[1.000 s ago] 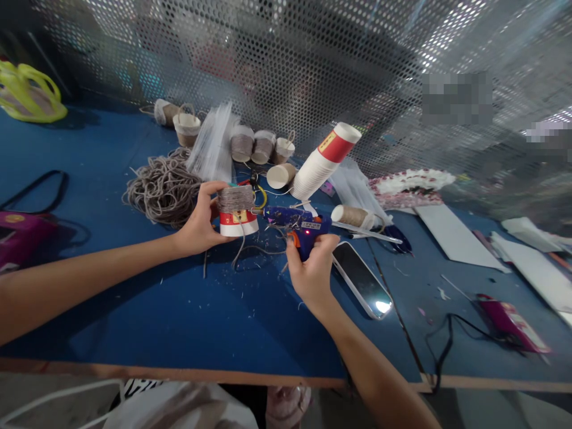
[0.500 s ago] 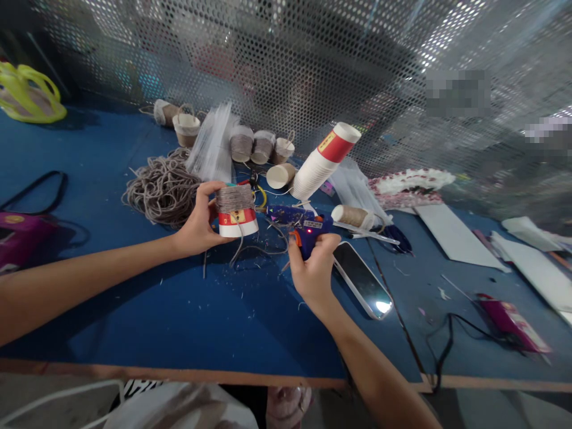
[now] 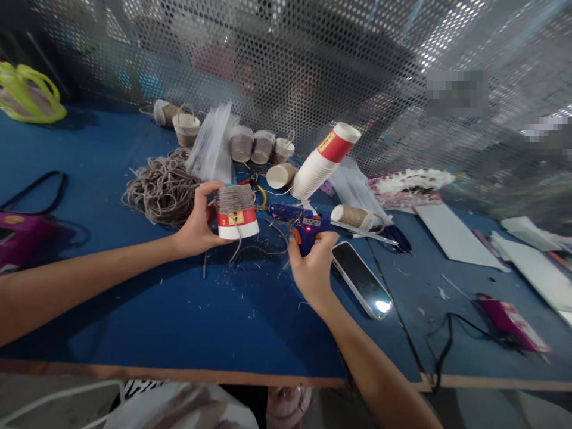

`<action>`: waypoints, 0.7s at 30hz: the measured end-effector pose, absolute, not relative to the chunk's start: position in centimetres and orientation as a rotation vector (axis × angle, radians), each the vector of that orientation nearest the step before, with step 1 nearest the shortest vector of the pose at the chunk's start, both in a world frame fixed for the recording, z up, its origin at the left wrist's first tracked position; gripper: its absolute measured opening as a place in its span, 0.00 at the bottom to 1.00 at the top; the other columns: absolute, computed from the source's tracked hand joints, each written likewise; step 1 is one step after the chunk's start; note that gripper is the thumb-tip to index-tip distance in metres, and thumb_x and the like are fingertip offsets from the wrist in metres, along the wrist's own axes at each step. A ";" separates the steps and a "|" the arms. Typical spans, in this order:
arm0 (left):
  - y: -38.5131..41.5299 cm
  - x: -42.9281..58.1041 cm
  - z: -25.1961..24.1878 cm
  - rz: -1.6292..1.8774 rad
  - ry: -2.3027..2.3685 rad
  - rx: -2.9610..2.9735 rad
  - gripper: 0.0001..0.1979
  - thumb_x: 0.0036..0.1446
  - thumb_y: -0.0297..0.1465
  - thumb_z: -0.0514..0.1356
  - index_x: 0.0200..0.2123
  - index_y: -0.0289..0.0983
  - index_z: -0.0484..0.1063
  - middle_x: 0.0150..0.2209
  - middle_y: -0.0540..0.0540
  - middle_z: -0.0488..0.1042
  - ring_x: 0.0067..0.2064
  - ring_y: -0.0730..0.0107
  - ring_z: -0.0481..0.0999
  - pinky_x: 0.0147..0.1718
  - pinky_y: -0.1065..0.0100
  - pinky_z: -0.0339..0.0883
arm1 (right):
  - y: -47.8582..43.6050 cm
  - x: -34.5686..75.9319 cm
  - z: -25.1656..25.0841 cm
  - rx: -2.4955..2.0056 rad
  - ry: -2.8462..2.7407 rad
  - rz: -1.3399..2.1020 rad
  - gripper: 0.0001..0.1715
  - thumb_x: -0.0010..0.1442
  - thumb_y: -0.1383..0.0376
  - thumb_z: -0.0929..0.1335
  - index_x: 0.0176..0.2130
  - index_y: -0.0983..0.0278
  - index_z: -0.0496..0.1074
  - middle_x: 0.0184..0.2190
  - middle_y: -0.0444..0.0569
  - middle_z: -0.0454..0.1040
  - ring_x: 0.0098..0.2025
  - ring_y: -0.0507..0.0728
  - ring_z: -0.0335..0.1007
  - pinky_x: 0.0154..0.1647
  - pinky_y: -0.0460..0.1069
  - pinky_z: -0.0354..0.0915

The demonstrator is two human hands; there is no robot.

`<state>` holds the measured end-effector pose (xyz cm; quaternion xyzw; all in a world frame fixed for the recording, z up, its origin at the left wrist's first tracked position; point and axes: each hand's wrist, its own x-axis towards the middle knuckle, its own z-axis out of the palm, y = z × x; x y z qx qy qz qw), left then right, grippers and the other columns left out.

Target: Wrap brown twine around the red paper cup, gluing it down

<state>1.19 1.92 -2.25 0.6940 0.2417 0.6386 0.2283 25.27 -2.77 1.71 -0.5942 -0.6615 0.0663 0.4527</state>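
Observation:
My left hand (image 3: 199,224) grips a red and white paper cup (image 3: 241,230), held upside down. Grey-brown cord (image 3: 234,198) is wound around its upper half, and a loose tail hangs down its front to the table. In my right hand (image 3: 313,269) is a blue hot glue gun (image 3: 295,217) with an orange trigger and a lit red light. Its nozzle points left at the wound cord, close to the cup's right side; whether it touches I cannot tell. Left of the cup lies a heap of the same cord (image 3: 163,189).
Several cord-wrapped cups (image 3: 242,143) stand at the back by the perforated metal screen. A tilted stack of paper cups (image 3: 319,161) rises behind the glue gun. To the right are a phone (image 3: 361,280) with its light on, scissors (image 3: 378,237) and a magenta box (image 3: 512,322) with a black cable.
The glue gun has shifted very slightly, its nozzle still by the cup's right side. My left hand and the cup are almost unmoved.

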 end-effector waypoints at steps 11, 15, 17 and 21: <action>1.7 0.7 -1.5 1.613 0.772 1.987 0.44 0.44 0.36 0.74 0.63 0.46 0.60 0.55 0.40 0.61 0.53 0.55 0.70 0.48 0.57 0.74 | -0.2 27.2 1.0 -1.948 -1.600 0.002 0.37 0.49 0.44 0.72 0.42 0.66 0.57 0.40 0.66 0.69 0.48 0.76 0.69 0.47 0.71 0.65; 1.7 0.7 -1.6 1.571 0.785 1.988 0.43 0.44 0.35 0.74 0.62 0.45 0.60 0.54 0.41 0.62 0.52 0.56 0.71 0.49 0.56 0.74 | -1.3 26.6 1.9 -1.708 -1.642 -0.276 0.33 0.55 0.45 0.69 0.44 0.67 0.59 0.52 0.73 0.63 0.59 0.77 0.59 0.56 0.75 0.58; 1.8 0.7 -1.6 1.562 0.800 1.984 0.42 0.44 0.36 0.74 0.61 0.44 0.61 0.53 0.41 0.62 0.52 0.56 0.71 0.49 0.56 0.73 | -2.3 26.0 2.5 -1.403 -1.744 -0.113 0.22 0.59 0.53 0.68 0.45 0.64 0.59 0.55 0.67 0.65 0.56 0.69 0.65 0.54 0.69 0.64; 1.8 0.6 -1.7 1.540 0.825 1.994 0.42 0.43 0.36 0.74 0.61 0.44 0.62 0.53 0.40 0.63 0.53 0.55 0.71 0.50 0.55 0.73 | -4.6 24.6 3.4 -0.807 -1.975 0.708 0.09 0.65 0.65 0.63 0.46 0.58 0.60 0.62 0.59 0.65 0.30 0.48 0.70 0.33 0.50 0.71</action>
